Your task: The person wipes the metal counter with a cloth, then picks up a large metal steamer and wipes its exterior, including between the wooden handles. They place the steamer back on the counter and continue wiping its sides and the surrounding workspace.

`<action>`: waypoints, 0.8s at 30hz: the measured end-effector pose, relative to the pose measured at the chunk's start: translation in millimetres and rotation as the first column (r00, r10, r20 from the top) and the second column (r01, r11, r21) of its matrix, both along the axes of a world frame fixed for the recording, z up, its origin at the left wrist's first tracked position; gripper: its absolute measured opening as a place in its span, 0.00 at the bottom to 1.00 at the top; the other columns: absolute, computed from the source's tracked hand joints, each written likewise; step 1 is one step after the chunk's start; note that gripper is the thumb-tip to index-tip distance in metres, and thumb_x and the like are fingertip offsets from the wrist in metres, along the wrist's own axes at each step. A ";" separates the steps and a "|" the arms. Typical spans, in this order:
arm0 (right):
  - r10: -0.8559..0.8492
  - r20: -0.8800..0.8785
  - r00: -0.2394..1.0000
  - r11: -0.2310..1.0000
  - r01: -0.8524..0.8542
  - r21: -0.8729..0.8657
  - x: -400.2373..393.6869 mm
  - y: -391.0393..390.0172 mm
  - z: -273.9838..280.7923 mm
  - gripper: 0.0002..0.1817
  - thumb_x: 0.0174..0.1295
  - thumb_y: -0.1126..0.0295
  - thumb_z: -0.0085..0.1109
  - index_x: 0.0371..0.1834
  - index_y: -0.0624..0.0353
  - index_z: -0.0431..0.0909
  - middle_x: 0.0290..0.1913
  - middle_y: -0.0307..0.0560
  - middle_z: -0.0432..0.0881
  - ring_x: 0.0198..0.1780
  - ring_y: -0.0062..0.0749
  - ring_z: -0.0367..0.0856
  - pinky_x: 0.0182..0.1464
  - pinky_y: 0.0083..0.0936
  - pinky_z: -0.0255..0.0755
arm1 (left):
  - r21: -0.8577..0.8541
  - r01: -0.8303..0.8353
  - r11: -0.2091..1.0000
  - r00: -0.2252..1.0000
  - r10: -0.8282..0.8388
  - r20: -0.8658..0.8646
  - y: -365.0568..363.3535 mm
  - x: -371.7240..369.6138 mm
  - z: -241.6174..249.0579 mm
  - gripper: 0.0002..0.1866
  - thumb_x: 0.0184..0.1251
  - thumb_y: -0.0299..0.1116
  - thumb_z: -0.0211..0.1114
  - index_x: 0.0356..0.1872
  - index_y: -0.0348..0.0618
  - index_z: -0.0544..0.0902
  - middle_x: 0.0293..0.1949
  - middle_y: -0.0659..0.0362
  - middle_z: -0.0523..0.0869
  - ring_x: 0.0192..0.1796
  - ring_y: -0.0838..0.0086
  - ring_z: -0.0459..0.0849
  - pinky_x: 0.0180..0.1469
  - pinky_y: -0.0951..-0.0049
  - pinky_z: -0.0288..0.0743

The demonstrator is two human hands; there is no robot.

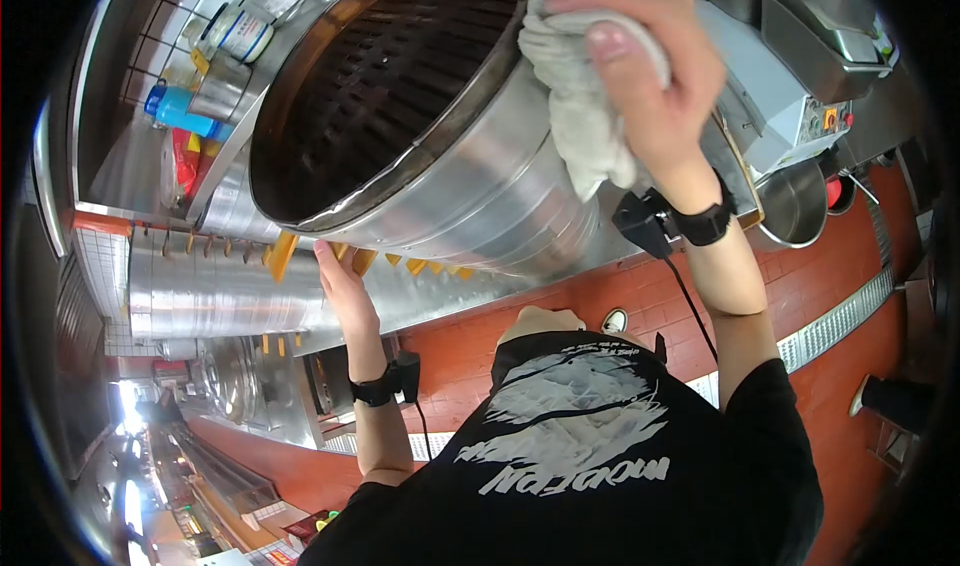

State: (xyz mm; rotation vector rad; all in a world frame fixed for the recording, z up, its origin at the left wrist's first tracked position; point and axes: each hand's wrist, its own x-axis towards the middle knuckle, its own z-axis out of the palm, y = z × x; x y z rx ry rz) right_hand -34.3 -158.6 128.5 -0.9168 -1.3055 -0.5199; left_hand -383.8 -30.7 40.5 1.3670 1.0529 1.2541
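Observation:
A large round steel drum (470, 181), its open mouth lined with dark, ribbed slats, fills the upper middle, tilted in view. My right hand (665, 76) is closed around a bunched whitish cloth (575, 106), pressed against the drum's rim and outer side. On the lower left side of the drum, my left hand (345, 286) holds it just under the rim, next to several yellow tabs (283, 256). Part of its fingers is hidden behind the drum and tabs. Both wrists carry black straps with small devices and cables.
A second steel drum (220, 286) stands at left. A shelf above holds a white-labelled jar (240, 31) and a blue bottle (185, 111). At right are a steel pot (795, 206) and a machine with buttons (815, 131). A floor drain grate (840, 321) crosses red tiles; another person's leg (900, 401) shows.

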 end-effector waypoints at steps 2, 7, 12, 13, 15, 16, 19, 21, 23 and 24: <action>-0.152 0.176 0.973 0.988 0.142 0.066 -4.7 11.7 -1.7 0.14 0.53 0.63 0.59 0.40 0.56 0.87 0.48 0.52 0.83 0.48 0.39 0.77 0.54 0.32 0.62 | 0.016 0.013 1.000 1.000 -0.013 -0.022 1.3 -5.4 -4.9 0.33 0.80 0.54 0.42 0.69 0.32 0.65 0.63 0.52 0.75 0.65 0.66 0.73 0.70 0.64 0.62; -0.048 -0.044 0.998 0.994 0.052 0.099 -35.4 22.0 -80.4 0.23 0.57 0.64 0.64 0.56 0.59 0.75 0.64 0.61 0.70 0.64 0.52 0.67 0.66 0.44 0.61 | 0.119 0.034 0.992 0.993 -0.020 -0.118 4.4 -5.7 -13.8 0.32 0.82 0.51 0.37 0.70 0.33 0.63 0.64 0.51 0.75 0.66 0.64 0.73 0.70 0.65 0.61; -0.120 -0.425 0.897 0.977 0.029 -0.213 -56.1 10.4 -219.0 0.27 0.63 0.63 0.55 0.63 0.65 0.65 0.64 0.66 0.65 0.63 0.58 0.65 0.64 0.47 0.61 | 0.159 0.005 0.987 0.991 0.017 -0.136 7.6 -4.9 -19.2 0.32 0.82 0.52 0.38 0.71 0.34 0.63 0.64 0.50 0.75 0.66 0.63 0.73 0.70 0.64 0.61; -0.176 -0.472 0.864 0.943 0.010 -0.334 -58.6 5.1 -244.2 0.27 0.65 0.62 0.53 0.64 0.66 0.63 0.62 0.68 0.66 0.63 0.58 0.66 0.64 0.45 0.61 | 0.143 -0.001 0.990 0.992 0.018 -0.124 5.2 -3.1 -16.2 0.32 0.81 0.52 0.38 0.71 0.34 0.63 0.64 0.50 0.74 0.66 0.63 0.73 0.70 0.64 0.61; -0.242 -0.514 0.823 0.893 -0.018 -0.450 -67.7 -4.9 -290.2 0.28 0.67 0.62 0.51 0.66 0.67 0.61 0.61 0.69 0.67 0.63 0.58 0.66 0.64 0.44 0.62 | 0.124 -0.002 0.992 0.993 0.017 -0.116 0.9 0.3 -11.4 0.33 0.81 0.53 0.39 0.71 0.34 0.62 0.64 0.50 0.74 0.66 0.63 0.73 0.70 0.64 0.61; -0.342 -0.523 0.781 0.833 -0.005 -0.553 -73.1 -8.3 -312.8 0.27 0.69 0.61 0.50 0.66 0.67 0.61 0.59 0.70 0.69 0.60 0.61 0.69 0.61 0.45 0.64 | 0.125 -0.013 0.992 0.993 0.028 -0.117 -0.7 2.2 -9.6 0.35 0.80 0.56 0.40 0.71 0.32 0.62 0.66 0.47 0.73 0.69 0.61 0.71 0.71 0.63 0.58; -0.547 -0.527 0.651 0.604 -0.130 -0.787 -81.9 -17.6 -356.2 0.26 0.72 0.59 0.49 0.65 0.66 0.61 0.55 0.73 0.72 0.54 0.66 0.74 0.55 0.49 0.69 | 0.104 -0.032 0.994 0.993 0.043 -0.109 1.7 -0.2 -13.7 0.38 0.78 0.59 0.42 0.71 0.31 0.61 0.68 0.44 0.71 0.72 0.59 0.68 0.73 0.63 0.55; -0.600 -0.424 0.678 0.458 -0.143 -0.877 -83.9 -25.1 -373.3 0.25 0.73 0.55 0.47 0.61 0.64 0.62 0.50 0.74 0.76 0.49 0.74 0.76 0.46 0.56 0.70 | 0.081 0.017 0.997 0.994 -0.008 -0.107 6.5 -6.8 -12.3 0.38 0.79 0.58 0.42 0.73 0.34 0.57 0.69 0.45 0.70 0.72 0.59 0.67 0.73 0.62 0.56; -0.598 -0.461 0.656 0.481 -0.167 -0.861 -81.3 -22.3 -383.7 0.25 0.73 0.54 0.47 0.61 0.63 0.61 0.49 0.74 0.76 0.49 0.73 0.76 0.47 0.56 0.70 | 0.134 0.028 0.991 0.993 -0.013 -0.117 3.2 -7.4 -11.7 0.37 0.79 0.57 0.41 0.74 0.36 0.55 0.69 0.45 0.69 0.72 0.58 0.67 0.73 0.61 0.57; -0.587 -0.498 0.638 0.506 -0.191 -0.841 -79.4 -19.3 -385.5 0.26 0.73 0.54 0.47 0.62 0.63 0.60 0.49 0.74 0.77 0.50 0.73 0.76 0.47 0.55 0.70 | 0.191 0.033 0.981 0.992 -0.009 -0.124 1.1 -7.7 -10.8 0.36 0.80 0.56 0.41 0.75 0.38 0.53 0.69 0.46 0.69 0.72 0.58 0.67 0.73 0.60 0.57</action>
